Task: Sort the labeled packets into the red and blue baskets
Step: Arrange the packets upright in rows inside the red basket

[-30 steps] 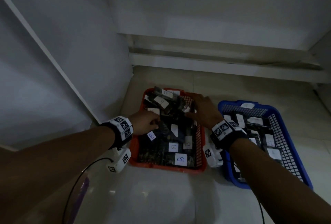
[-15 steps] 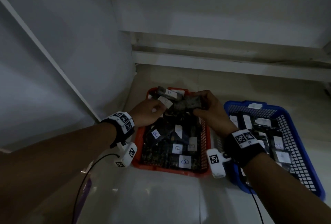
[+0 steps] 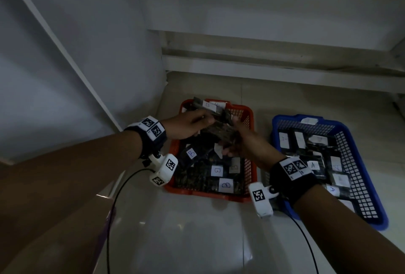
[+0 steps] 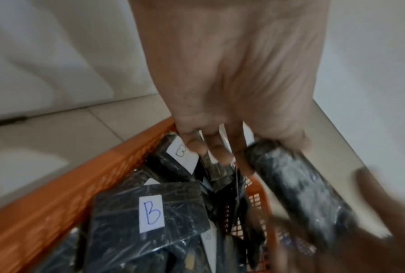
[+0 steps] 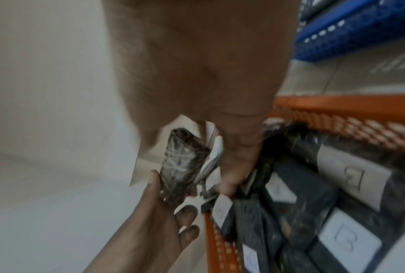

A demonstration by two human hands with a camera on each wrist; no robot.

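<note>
Above the red basket (image 3: pixel 252 118) my left hand (image 3: pixel 202 121) and right hand (image 3: pixel 233 142) hold a dark packet (image 3: pixel 221 133) between them, each gripping one end. In the left wrist view my left hand (image 4: pixel 222 147) grips the packet (image 4: pixel 299 192) between thumb and fingers. The right wrist view shows the packet (image 5: pixel 183 166) with some white labels, and my right hand (image 5: pixel 220 171) curled on it. Its label is hidden. The red basket holds several dark packets marked B (image 3: pixel 225 185). The blue basket (image 3: pixel 370 188) at the right holds packets marked A (image 3: pixel 313 165).
Both baskets sit on a pale tiled floor (image 3: pixel 208 230). A white wall (image 3: pixel 87 65) rises close on the left, and a low ledge (image 3: pixel 285 65) runs behind the baskets. Cables trail from both wrist cameras toward me.
A second ago my right hand lay flat on the packets in the red basket. Both hands have since closed on one packet and lifted it above the pile.
</note>
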